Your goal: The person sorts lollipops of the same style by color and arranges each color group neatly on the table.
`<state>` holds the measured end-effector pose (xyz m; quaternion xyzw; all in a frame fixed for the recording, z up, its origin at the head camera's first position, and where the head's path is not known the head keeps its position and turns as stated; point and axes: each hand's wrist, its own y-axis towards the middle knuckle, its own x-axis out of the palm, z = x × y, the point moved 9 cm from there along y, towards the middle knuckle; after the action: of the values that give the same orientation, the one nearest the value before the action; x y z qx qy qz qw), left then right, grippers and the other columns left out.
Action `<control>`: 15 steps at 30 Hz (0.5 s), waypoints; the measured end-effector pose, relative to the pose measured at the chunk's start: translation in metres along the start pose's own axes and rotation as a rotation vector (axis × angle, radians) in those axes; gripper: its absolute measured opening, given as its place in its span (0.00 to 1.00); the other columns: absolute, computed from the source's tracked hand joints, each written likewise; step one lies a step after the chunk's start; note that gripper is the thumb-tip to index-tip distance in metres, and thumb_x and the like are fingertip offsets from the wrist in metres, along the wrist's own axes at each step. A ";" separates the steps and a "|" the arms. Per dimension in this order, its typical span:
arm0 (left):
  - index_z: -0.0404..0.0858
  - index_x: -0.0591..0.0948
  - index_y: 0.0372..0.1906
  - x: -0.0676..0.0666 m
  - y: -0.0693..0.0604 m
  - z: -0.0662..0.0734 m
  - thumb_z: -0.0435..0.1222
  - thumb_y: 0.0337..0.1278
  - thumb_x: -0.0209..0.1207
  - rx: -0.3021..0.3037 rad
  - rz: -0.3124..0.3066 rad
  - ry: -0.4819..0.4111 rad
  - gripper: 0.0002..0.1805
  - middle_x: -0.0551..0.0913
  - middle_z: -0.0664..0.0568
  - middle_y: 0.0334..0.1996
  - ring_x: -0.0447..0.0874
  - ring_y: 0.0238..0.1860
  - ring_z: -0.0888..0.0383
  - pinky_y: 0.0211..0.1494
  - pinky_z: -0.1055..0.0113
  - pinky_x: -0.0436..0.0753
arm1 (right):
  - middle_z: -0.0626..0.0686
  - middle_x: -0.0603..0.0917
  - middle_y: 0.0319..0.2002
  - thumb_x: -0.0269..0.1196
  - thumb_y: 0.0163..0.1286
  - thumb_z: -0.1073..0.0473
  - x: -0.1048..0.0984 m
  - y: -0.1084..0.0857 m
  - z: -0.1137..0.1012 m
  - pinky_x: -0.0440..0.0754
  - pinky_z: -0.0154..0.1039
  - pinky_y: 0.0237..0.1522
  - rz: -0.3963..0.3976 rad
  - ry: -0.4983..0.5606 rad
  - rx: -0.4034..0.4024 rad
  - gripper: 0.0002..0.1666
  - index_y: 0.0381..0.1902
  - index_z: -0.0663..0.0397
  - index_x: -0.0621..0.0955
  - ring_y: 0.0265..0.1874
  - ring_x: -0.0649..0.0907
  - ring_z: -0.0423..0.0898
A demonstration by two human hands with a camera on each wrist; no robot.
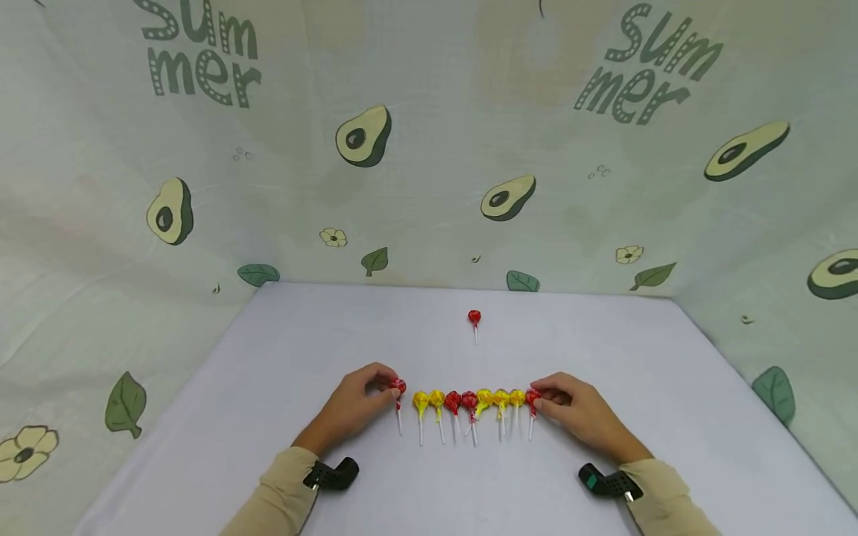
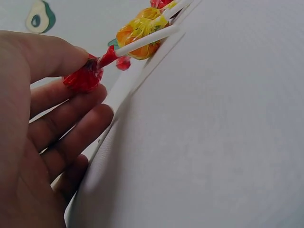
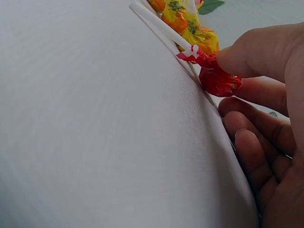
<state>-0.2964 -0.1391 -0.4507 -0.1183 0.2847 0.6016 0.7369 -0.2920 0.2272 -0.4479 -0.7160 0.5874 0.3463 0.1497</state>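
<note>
My left hand pinches a red-wrapped lollipop by its head between thumb and fingers, at the left end of a row. Its white stick points toward me in the head view. At the row's right end, my right hand pinches another red lollipop, with the thumb near the base of its wrapper. Between the hands lie several yellow lollipops and two red lollipops, side by side with sticks toward me. A small gap separates the left hand's lollipop from its yellow neighbour.
One more red lollipop lies farther back on the white-covered table. A cloth backdrop printed with avocados and leaves rises behind the table and along its sides. Black wrist devices sit on both sleeves.
</note>
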 end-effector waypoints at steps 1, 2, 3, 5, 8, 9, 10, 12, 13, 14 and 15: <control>0.52 0.81 0.47 0.000 0.000 0.000 0.40 0.63 0.66 0.000 0.003 -0.003 0.10 0.83 0.66 0.40 0.80 0.44 0.64 0.53 0.57 0.77 | 0.42 0.83 0.41 0.71 0.66 0.56 0.000 0.000 0.000 0.80 0.34 0.40 0.001 -0.003 -0.002 0.15 0.50 0.47 0.85 0.37 0.81 0.39; 0.52 0.81 0.48 0.000 0.000 -0.001 0.40 0.63 0.66 -0.002 0.006 -0.007 0.10 0.83 0.66 0.40 0.80 0.44 0.64 0.53 0.58 0.77 | 0.42 0.83 0.41 0.71 0.66 0.56 -0.001 0.000 0.000 0.80 0.34 0.40 0.003 -0.006 -0.005 0.15 0.50 0.47 0.85 0.37 0.81 0.39; 0.52 0.81 0.48 0.000 0.000 -0.001 0.40 0.63 0.66 -0.003 0.008 -0.013 0.10 0.83 0.66 0.40 0.80 0.44 0.64 0.53 0.59 0.77 | 0.42 0.83 0.41 0.71 0.66 0.56 -0.001 0.000 0.000 0.80 0.34 0.40 0.004 -0.012 -0.006 0.15 0.50 0.47 0.85 0.37 0.81 0.39; 0.52 0.81 0.48 -0.001 0.001 -0.001 0.40 0.64 0.65 -0.003 0.013 -0.027 0.10 0.83 0.65 0.40 0.81 0.44 0.64 0.53 0.59 0.78 | 0.42 0.83 0.41 0.70 0.66 0.56 -0.001 0.000 -0.001 0.80 0.34 0.40 0.004 -0.017 -0.006 0.15 0.50 0.47 0.85 0.37 0.81 0.39; 0.51 0.82 0.49 -0.004 0.002 0.001 0.40 0.64 0.65 -0.003 0.025 -0.050 0.10 0.84 0.64 0.40 0.81 0.43 0.63 0.52 0.60 0.78 | 0.42 0.83 0.41 0.71 0.66 0.56 -0.002 0.000 -0.002 0.80 0.34 0.40 0.005 -0.011 -0.004 0.15 0.50 0.48 0.85 0.37 0.81 0.40; 0.50 0.82 0.49 -0.004 0.002 0.002 0.40 0.64 0.65 -0.003 0.030 -0.058 0.10 0.84 0.63 0.40 0.82 0.43 0.62 0.52 0.60 0.78 | 0.42 0.83 0.41 0.71 0.66 0.57 -0.002 0.000 -0.002 0.80 0.34 0.40 0.006 -0.007 -0.003 0.15 0.50 0.48 0.85 0.37 0.81 0.40; 0.50 0.82 0.50 -0.005 0.002 0.003 0.41 0.65 0.65 -0.007 0.032 -0.064 0.11 0.84 0.63 0.40 0.82 0.43 0.62 0.52 0.60 0.78 | 0.42 0.83 0.41 0.71 0.65 0.57 -0.002 0.000 -0.002 0.80 0.34 0.41 0.007 -0.004 -0.002 0.15 0.50 0.48 0.85 0.37 0.81 0.40; 0.48 0.82 0.50 -0.006 0.003 0.003 0.40 0.65 0.65 -0.021 0.033 -0.090 0.11 0.85 0.62 0.41 0.82 0.43 0.61 0.53 0.60 0.78 | 0.42 0.83 0.41 0.70 0.65 0.57 -0.002 0.000 -0.003 0.80 0.34 0.40 0.008 -0.005 -0.004 0.15 0.50 0.48 0.85 0.37 0.81 0.40; 0.47 0.82 0.50 -0.007 0.003 0.003 0.40 0.65 0.65 -0.029 0.036 -0.104 0.11 0.85 0.61 0.41 0.82 0.44 0.61 0.53 0.61 0.79 | 0.42 0.83 0.42 0.70 0.66 0.57 -0.001 0.000 -0.002 0.80 0.34 0.40 0.008 -0.006 -0.004 0.15 0.50 0.48 0.85 0.37 0.81 0.40; 0.47 0.82 0.50 -0.007 0.003 0.002 0.40 0.65 0.65 -0.043 0.038 -0.120 0.11 0.85 0.60 0.41 0.83 0.44 0.61 0.53 0.62 0.79 | 0.42 0.83 0.42 0.70 0.66 0.57 -0.001 0.000 -0.002 0.80 0.34 0.41 0.005 -0.006 -0.003 0.15 0.50 0.48 0.85 0.37 0.81 0.40; 0.46 0.83 0.50 -0.008 0.004 0.001 0.40 0.65 0.65 -0.053 0.042 -0.142 0.11 0.85 0.59 0.40 0.83 0.44 0.60 0.53 0.62 0.79 | 0.42 0.83 0.42 0.70 0.66 0.57 0.000 0.000 -0.002 0.80 0.34 0.41 0.004 -0.008 -0.004 0.15 0.51 0.48 0.85 0.37 0.81 0.40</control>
<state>-0.3006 -0.1439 -0.4448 -0.0887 0.2182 0.6310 0.7391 -0.2913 0.2260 -0.4461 -0.7137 0.5875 0.3507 0.1501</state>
